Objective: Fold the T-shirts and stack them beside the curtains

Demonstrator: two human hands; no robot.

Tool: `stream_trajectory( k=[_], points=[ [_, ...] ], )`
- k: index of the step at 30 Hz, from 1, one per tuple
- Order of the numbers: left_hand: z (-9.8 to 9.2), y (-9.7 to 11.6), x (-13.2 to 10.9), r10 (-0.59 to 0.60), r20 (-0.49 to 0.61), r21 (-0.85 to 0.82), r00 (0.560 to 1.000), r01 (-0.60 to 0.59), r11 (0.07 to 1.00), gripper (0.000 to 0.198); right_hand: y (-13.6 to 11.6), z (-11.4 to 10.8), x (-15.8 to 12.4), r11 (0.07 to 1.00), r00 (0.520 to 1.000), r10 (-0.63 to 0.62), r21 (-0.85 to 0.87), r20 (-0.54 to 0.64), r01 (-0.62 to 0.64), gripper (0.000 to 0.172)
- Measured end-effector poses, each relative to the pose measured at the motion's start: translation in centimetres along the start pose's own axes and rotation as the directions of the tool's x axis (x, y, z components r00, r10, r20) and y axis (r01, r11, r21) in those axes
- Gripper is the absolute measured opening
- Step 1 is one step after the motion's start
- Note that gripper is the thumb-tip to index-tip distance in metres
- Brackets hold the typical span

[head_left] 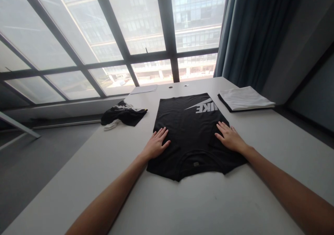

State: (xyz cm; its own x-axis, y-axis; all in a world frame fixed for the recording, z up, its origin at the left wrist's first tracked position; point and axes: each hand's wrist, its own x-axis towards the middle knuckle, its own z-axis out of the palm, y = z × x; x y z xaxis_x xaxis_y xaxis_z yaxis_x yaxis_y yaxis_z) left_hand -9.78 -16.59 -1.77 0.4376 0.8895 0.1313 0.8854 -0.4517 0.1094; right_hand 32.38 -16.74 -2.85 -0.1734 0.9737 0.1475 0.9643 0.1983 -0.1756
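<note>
A black T-shirt [189, 130] with a white logo lies flat on the white table [198, 203], sides folded in, collar toward me. My left hand [156, 143] rests flat on its left edge, fingers spread. My right hand [229, 136] lies flat on its right side, fingers stretched out. Neither hand holds anything.
A crumpled black and white garment [122, 115] lies at the table's left edge. A folded stack, white on black [245, 99], sits at the right. A flat white sheet [144, 88] and two small round objects [171, 87] lie at the far edge, before the large window and curtain [250, 33].
</note>
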Motion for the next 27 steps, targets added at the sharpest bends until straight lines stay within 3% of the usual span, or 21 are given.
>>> stream_trajectory(
  k=[27],
  points=[
    [-0.16,0.06,-0.05,-0.004,-0.016,-0.008,1.0,0.004,1.0,0.066,0.14,0.1,0.03,1.0,1.0,-0.002,0.028,-0.011,0.002,0.062]
  ],
)
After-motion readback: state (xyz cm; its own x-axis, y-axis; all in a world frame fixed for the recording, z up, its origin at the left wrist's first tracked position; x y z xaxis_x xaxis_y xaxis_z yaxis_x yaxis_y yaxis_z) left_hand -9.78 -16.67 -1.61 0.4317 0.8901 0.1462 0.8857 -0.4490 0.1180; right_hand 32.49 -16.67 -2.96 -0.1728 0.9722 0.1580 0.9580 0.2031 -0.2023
